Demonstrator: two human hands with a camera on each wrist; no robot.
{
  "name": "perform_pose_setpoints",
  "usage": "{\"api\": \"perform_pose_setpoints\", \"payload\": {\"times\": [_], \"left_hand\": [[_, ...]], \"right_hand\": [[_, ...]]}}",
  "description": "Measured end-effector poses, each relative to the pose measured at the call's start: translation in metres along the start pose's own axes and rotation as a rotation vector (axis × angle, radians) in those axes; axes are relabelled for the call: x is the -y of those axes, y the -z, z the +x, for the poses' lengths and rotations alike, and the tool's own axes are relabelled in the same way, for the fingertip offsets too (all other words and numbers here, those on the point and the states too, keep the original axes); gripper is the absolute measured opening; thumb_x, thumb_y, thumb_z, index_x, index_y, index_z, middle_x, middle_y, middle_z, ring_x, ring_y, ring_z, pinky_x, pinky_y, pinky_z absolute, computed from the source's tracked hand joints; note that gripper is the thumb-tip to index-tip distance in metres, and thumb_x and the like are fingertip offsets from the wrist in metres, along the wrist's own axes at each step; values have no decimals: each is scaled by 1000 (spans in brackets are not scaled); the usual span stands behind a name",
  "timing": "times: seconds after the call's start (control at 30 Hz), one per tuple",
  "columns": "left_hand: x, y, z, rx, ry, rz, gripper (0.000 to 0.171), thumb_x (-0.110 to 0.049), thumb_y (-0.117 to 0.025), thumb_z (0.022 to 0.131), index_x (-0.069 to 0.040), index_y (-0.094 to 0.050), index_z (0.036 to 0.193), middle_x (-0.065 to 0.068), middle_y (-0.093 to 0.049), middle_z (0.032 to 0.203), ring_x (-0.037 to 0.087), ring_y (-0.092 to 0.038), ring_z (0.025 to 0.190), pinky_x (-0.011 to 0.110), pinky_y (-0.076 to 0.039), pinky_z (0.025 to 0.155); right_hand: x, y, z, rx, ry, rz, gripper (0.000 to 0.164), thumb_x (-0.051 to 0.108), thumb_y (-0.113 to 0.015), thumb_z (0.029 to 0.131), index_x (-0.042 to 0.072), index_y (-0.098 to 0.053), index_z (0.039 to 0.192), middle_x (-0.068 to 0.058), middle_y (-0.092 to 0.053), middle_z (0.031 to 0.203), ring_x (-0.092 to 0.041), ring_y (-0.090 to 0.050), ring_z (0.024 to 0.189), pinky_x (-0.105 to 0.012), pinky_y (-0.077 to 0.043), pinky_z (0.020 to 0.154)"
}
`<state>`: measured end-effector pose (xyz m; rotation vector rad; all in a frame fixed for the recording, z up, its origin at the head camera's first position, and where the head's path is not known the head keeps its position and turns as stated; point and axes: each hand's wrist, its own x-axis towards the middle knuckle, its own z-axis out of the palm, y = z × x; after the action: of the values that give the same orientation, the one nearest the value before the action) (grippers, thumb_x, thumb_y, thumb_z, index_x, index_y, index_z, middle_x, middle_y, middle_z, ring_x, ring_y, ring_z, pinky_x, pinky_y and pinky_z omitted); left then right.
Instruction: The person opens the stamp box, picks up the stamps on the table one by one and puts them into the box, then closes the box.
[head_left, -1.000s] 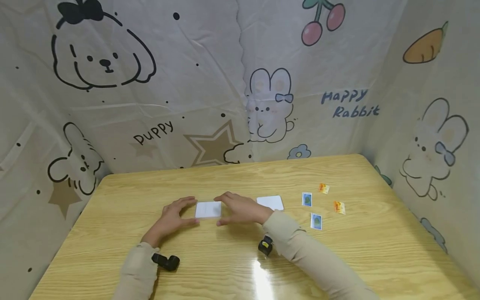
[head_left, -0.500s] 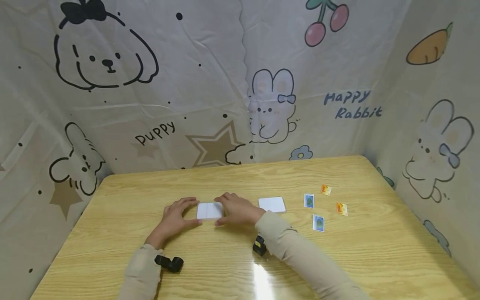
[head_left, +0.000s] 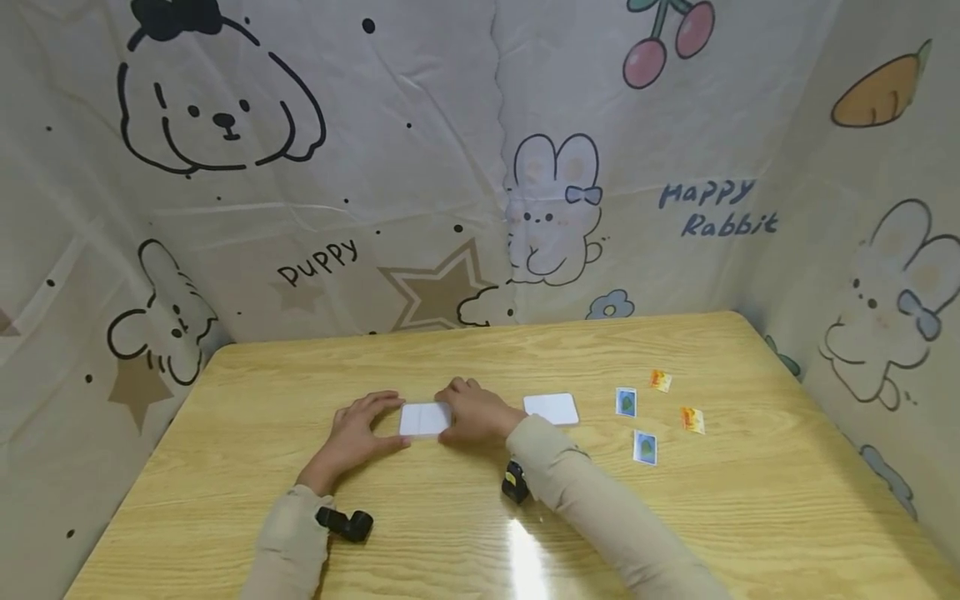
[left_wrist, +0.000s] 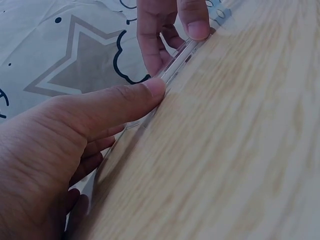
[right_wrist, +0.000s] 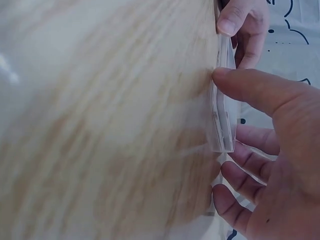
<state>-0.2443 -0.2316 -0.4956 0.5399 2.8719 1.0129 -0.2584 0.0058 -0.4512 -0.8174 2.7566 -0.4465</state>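
Note:
A flat white rectangular case [head_left: 422, 419] with clear plastic edges lies on the table between the two hands. In the right wrist view, the clear case [right_wrist: 218, 122] shows as thin stacked layers seen edge-on. My left hand [head_left: 354, 439] holds its left end, thumb at the near side and fingers at the far side. My right hand [head_left: 477, 414] grips the right end the same way, its fingers covering that end. The left wrist view has both thumbs along the near edge of the case [left_wrist: 176, 66].
Right of my right hand lies a second white rectangle [head_left: 552, 409]. Farther right are two blue picture cards [head_left: 645, 447] and two orange ones [head_left: 693, 420]. The wooden table [head_left: 420, 542] meets a printed cloth [head_left: 420, 200] at its back edge.
My right hand has drawn in tighter against the right end of the case, thumb now at its edge. My left hand stays at the left end. The head view has shifted slightly.

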Motion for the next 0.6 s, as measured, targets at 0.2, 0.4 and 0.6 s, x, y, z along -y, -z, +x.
{"api": "perform_pose_setpoints", "payload": {"times": [0.2, 0.4, 0.6], "left_hand": [[0, 1, 0, 4, 5, -6, 67, -43, -79, 77, -14, -57, 134, 5, -47, 146, 33, -39, 136, 54, -21, 102], [0, 0, 1, 7, 7, -7, 68, -42, -79, 77, -14, -57, 134, 5, -47, 146, 33, -39, 136, 54, -21, 103], [1, 0, 2, 1, 3, 2, 68, -41, -80, 76, -14, -57, 134, 5, -48, 145, 33, -40, 135, 53, -21, 102]], "right_hand": [[-2, 1, 6, 34, -5, 22, 62, 35, -74, 82, 10, -53, 135, -7, -51, 131, -19, -49, 110, -31, -49, 90], [-6, -4, 8, 22, 8, 55, 62, 34, -75, 82, 9, -53, 134, -6, -51, 130, -18, -48, 110, -30, -48, 92], [-8, -4, 6, 6, 30, 92, 62, 32, -75, 81, 7, -53, 134, -7, -51, 129, -18, -49, 109, -28, -47, 91]]}}
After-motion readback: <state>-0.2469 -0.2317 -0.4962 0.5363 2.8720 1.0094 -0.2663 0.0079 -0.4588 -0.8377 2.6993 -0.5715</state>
